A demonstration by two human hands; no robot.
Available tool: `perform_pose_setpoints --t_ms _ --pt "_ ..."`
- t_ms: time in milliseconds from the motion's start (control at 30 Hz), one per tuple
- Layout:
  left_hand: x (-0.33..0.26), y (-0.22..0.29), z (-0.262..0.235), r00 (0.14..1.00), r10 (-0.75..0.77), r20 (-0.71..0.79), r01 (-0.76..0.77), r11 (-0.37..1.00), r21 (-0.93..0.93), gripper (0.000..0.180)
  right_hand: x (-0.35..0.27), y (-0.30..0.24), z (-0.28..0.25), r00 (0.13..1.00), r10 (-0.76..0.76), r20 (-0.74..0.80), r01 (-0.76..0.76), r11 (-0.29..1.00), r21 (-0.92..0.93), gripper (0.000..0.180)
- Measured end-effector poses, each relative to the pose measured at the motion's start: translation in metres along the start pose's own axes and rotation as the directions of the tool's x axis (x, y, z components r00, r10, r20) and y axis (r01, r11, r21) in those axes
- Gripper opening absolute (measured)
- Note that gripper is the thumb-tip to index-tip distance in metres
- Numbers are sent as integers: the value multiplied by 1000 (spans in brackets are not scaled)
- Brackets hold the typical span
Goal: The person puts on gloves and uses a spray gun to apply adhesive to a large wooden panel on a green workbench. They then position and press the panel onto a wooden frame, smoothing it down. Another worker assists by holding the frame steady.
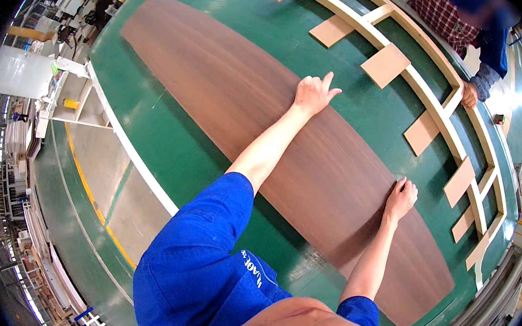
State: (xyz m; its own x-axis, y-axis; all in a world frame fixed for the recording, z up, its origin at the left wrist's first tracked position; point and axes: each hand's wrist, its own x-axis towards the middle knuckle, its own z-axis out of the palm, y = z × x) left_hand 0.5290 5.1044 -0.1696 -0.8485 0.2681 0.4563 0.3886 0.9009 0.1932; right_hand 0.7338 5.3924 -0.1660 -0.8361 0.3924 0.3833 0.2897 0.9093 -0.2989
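A long brown wood-grain panel (219,76) with narrowed ends lies flat on a green table (168,134), running from upper left to lower right. My left hand (314,95) rests at its far edge near the middle, index finger and thumb stretched apart; the other fingers look bent. Farther right along that same edge is my right hand (402,198), fingers curled over the rim, pinching it. Both forearms reach across the panel. The fingertips' undersides are hidden.
Beyond the panel lies a curved wooden frame (435,108) with cross-pieces and several tan rectangular boards (386,65). Another person's hand (469,94) holds its far rail. A white shelf unit (86,100) stands off the table's left side, near a yellow floor line (89,193).
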Motion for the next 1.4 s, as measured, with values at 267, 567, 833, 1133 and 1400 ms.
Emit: perform_pose_setpoints --t_ms 267,567,833,1133,1400 --pt "-100 7 -91 988 114 106 -100 986 -134 60 -64 -40 -52 986 -149 -77 155 985 77 32" --pt "-231 63 -176 908 143 394 -85 983 -160 67 -307 -63 -203 988 -74 138 48 981 188 40" --pt "-271 107 -149 934 244 262 -292 942 165 63 -472 34 -292 954 275 117 -281 959 34 35" --pt "-336 198 -69 900 168 403 -253 953 167 68 -602 245 -308 638 770 -22 -763 635 121 28" --pt "-426 352 -105 975 -76 209 118 974 -193 76 -520 380 -318 730 681 -56 -654 719 234 22"
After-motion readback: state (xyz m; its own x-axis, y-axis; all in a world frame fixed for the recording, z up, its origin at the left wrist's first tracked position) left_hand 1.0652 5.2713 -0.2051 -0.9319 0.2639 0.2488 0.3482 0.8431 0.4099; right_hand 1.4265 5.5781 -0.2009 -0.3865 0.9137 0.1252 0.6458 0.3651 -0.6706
